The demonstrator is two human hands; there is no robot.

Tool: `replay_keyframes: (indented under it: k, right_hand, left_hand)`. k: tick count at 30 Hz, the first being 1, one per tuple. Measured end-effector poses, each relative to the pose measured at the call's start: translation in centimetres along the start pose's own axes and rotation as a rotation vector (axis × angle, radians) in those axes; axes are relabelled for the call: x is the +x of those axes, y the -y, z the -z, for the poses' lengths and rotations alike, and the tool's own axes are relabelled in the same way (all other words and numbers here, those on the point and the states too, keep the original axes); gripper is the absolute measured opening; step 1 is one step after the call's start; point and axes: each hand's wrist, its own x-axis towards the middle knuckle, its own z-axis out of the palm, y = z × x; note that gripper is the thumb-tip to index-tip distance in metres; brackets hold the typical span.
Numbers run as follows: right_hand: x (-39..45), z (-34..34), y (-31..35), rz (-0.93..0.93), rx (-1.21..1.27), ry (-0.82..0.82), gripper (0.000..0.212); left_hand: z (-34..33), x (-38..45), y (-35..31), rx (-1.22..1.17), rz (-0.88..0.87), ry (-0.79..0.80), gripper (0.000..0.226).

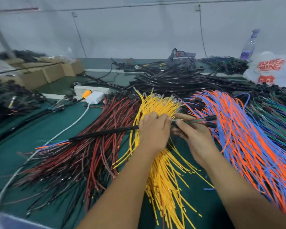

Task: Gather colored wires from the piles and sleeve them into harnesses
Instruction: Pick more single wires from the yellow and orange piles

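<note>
Head view: both hands meet over the yellow wire pile at mid-desk. Left hand curled round the near end of a black sleeve, which runs left and toward the camera; orange, blue and green wire tips stick out its far end. Right hand pinches the thin wire bundle entering the sleeve, black connectors at its end. Red wire pile left, orange-blue pile right, green desk.
</note>
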Motion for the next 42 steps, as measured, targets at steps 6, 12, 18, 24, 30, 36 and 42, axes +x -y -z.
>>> replay_keyframes:
  k: [6, 12, 18, 24, 30, 36, 42]
  right_hand:
    - [1.1, 0.9, 2.7, 0.007, 0.205, -0.140, 0.016]
    - [2.1, -0.3, 5.6, 0.046, 0.328, -0.148, 0.020]
    - [2.0, -3.2, 6.3, -0.044, 0.361, -0.061, 0.018]
    - [0.8, -10.2, 5.3, -0.300, 0.276, 0.206, 0.041]
    - [-1.9, -15.8, 3.1, -0.406, -0.069, 0.491, 0.035]
    - [-2.4, -15.5, 2.2, -0.405, -0.178, 0.462, 0.031]
    - [-1.1, -12.4, 2.3, -0.353, -0.290, 0.306, 0.020]
  left_hand:
    - [3.5, 1.2, 0.5, 0.023, -0.134, 0.184, 0.030]
    - [8.0, 2.8, 1.6, 0.231, -0.227, 0.158, 0.030]
    - [11.3, 1.4, 2.6, 0.196, -0.220, 0.094, 0.028]
    - [18.0, 1.3, 6.9, 0.024, 0.030, -0.021, 0.028]
    - [26.0, 1.8, 13.7, 0.292, 0.280, -0.263, 0.027]
    - [26.4, -0.3, 20.4, 0.751, 0.594, -0.008, 0.052]
    - [19.0, -0.6, 19.1, 0.662, 0.584, 0.296, 0.052]
